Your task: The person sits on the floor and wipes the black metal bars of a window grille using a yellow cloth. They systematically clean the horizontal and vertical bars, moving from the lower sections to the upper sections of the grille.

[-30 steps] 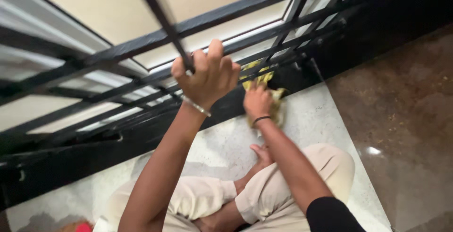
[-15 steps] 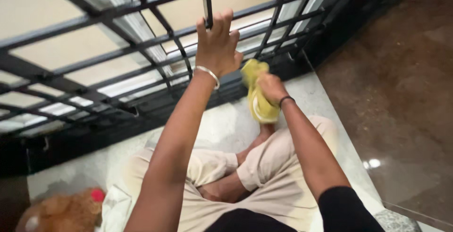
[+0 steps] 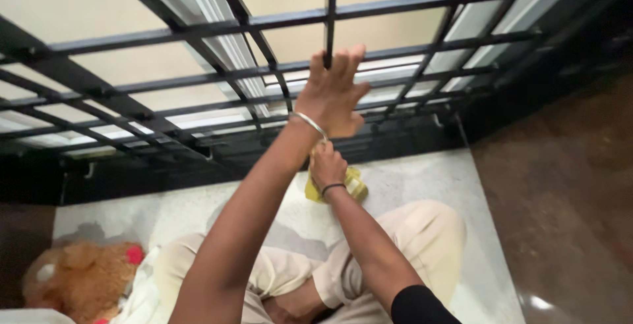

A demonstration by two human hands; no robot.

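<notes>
My left hand (image 3: 334, 93) reaches up to the black metal window grille (image 3: 198, 30), its fingers wrapped around a vertical bar. A thin bangle circles that wrist. Lower down, my right hand (image 3: 326, 168) presses a yellow cloth (image 3: 353, 187) against the white speckled stone ledge (image 3: 422, 179) just in front of the grille's bottom rail. A dark band sits on the right wrist. I sit cross-legged on the ledge in beige trousers.
A brown stuffed toy (image 3: 79, 284) with a pink patch lies at the lower left on the ledge beside white fabric. A dark brown polished floor (image 3: 560, 218) drops off to the right. Window frames show behind the grille.
My right hand has brought the yellow cloth down from the grille bars to the ledge. My left hand stays on a vertical bar while the view tilts upward and to the left.
</notes>
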